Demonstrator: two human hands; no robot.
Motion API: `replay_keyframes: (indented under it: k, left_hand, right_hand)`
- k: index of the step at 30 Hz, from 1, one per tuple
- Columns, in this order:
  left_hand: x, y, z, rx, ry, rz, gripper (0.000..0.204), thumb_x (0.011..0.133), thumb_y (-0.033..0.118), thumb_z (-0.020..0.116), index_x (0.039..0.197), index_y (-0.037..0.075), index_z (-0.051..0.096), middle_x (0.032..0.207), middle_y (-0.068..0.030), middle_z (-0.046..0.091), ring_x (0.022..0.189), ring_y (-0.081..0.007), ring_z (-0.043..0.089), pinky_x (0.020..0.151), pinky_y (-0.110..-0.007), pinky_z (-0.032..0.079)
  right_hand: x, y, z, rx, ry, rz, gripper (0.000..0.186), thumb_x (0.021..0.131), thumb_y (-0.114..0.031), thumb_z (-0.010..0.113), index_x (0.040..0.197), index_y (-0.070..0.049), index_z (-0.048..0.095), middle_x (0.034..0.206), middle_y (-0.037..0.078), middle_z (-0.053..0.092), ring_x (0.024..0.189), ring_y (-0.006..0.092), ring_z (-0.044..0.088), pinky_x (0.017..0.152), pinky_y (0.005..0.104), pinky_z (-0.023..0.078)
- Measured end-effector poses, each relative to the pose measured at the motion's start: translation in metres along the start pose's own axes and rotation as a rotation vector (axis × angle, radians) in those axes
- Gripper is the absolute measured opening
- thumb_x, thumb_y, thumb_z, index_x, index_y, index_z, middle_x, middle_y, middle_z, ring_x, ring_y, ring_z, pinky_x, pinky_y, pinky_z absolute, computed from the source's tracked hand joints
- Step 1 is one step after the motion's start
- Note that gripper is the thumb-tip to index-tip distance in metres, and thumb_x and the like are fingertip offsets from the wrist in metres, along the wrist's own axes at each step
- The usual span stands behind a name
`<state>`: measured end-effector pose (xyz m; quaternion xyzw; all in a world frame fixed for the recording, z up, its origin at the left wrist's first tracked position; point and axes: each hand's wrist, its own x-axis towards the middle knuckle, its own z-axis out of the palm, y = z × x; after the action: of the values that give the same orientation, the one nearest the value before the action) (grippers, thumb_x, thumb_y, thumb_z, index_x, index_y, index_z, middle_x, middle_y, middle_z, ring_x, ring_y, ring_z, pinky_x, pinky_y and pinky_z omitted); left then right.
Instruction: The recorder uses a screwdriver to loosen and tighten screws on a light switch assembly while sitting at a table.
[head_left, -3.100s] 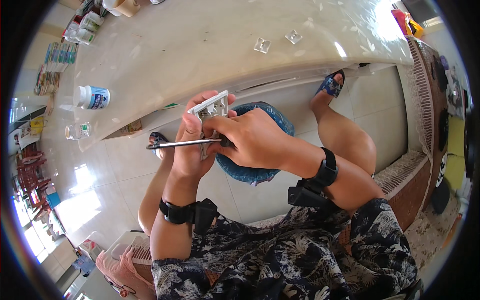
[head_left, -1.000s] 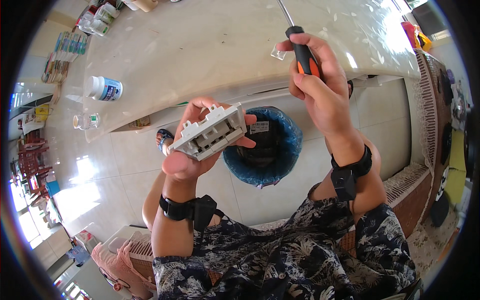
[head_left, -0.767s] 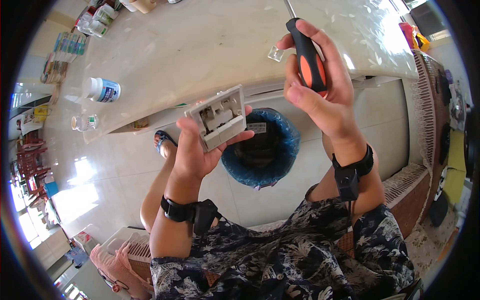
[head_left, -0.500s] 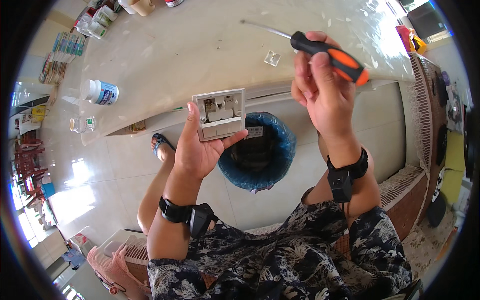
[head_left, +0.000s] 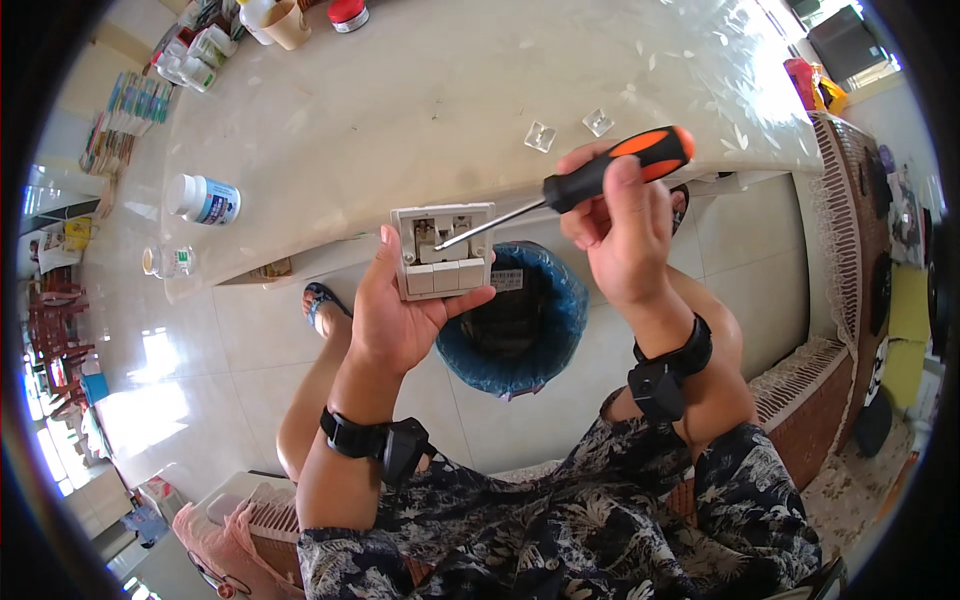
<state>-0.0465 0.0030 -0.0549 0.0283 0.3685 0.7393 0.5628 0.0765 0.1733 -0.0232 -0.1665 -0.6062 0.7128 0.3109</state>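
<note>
My left hand (head_left: 395,315) grips a white wall switch panel (head_left: 443,281) by its lower and left edges, the front turned up. Several rocker keys line its lower half, while the upper half lies uncovered, showing the inner parts. In my right hand (head_left: 630,230) is a screwdriver (head_left: 655,152) with a black and orange handle, held between thumb and fingers. Its metal shaft points down to the left, and the tip is at the panel's uncovered part; whether it touches cannot be made out. Two small white square caps (head_left: 540,136) lie on the table beyond my right hand.
The pale table (head_left: 330,150) spreads ahead, its near edge just behind the panel. Beneath my hands stands a bin with a blue liner (head_left: 565,340). A white bottle (head_left: 205,199) and a clear jar (head_left: 167,262) stand left; a paper cup (head_left: 286,25) and red-lidded jar (head_left: 348,14) stand farther back.
My right hand has brought the screwdriver down and left, its tip now at the panel. A second white cap now shows on the table. The panel sits slightly lower in view.
</note>
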Motion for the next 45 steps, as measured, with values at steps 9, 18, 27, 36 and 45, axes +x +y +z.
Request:
replay_keyframes:
  k: [9, 18, 27, 36, 45]
  left_hand:
    - [-0.010, -0.003, -0.017, 0.179, 0.186, -0.086, 0.050, 0.095, 0.048, 0.045, 0.127, 0.008, 0.047, 0.117, -0.0129, 0.060, 0.104, -0.0276, 0.061, 0.078, -0.046, 0.055]
    - [-0.004, 0.001, -0.020, 0.336, 0.253, 0.006, 0.037, 0.095, 0.040, 0.051, 0.113, 0.008, 0.051, 0.106, -0.0107, 0.063, 0.093, -0.0232, 0.064, 0.073, -0.041, 0.058]
    - [0.012, -0.004, -0.046, 1.083, 0.762, 0.505, 0.029, 0.096, 0.037, 0.053, 0.100, 0.008, 0.053, 0.073, 0.0003, 0.051, 0.057, -0.0070, 0.044, 0.049, -0.021, 0.036]
    - [0.009, 0.007, -0.057, 0.916, 0.797, 0.544, 0.015, 0.093, 0.022, 0.054, 0.089, 0.008, 0.053, 0.073, 0.0025, 0.042, 0.070, -0.0092, 0.036, 0.065, -0.025, 0.032]
    - [0.008, 0.018, -0.064, 1.078, 0.763, 0.541, 0.028, 0.090, 0.028, 0.058, 0.075, 0.004, 0.054, 0.069, -0.0034, 0.052, 0.069, -0.0160, 0.044, 0.067, -0.032, 0.039]
  right_hand:
    - [-0.003, 0.015, 0.019, 0.041, 0.037, 0.247, 0.030, 0.094, -0.026, 0.056, 0.074, -0.003, 0.057, 0.060, -0.006, 0.046, 0.056, 0.0034, 0.039, 0.049, 0.0240, 0.031]
    - [0.008, 0.031, 0.004, 0.241, 0.057, 0.498, 0.019, 0.087, -0.017, 0.066, 0.090, -0.002, 0.055, 0.074, 0.000, 0.053, 0.058, 0.0065, 0.052, 0.048, 0.0232, 0.041]
    - [0.006, 0.018, 0.003, 0.038, -0.032, 0.529, 0.029, 0.080, -0.016, 0.075, 0.091, -0.003, 0.051, 0.076, 0.003, 0.062, 0.059, 0.0097, 0.060, 0.047, 0.0216, 0.044]
    - [0.000, 0.027, 0.005, 0.030, -0.131, 0.472, 0.020, 0.085, -0.021, 0.067, 0.091, -0.002, 0.064, 0.073, 0.001, 0.061, 0.057, 0.0066, 0.055, 0.047, 0.0221, 0.044]
    - [-0.017, 0.033, 0.009, -0.772, -0.532, 0.206, 0.032, 0.079, -0.023, 0.064, 0.101, -0.001, 0.065, 0.084, 0.016, 0.067, 0.082, 0.0339, 0.063, 0.076, 0.0396, 0.049]
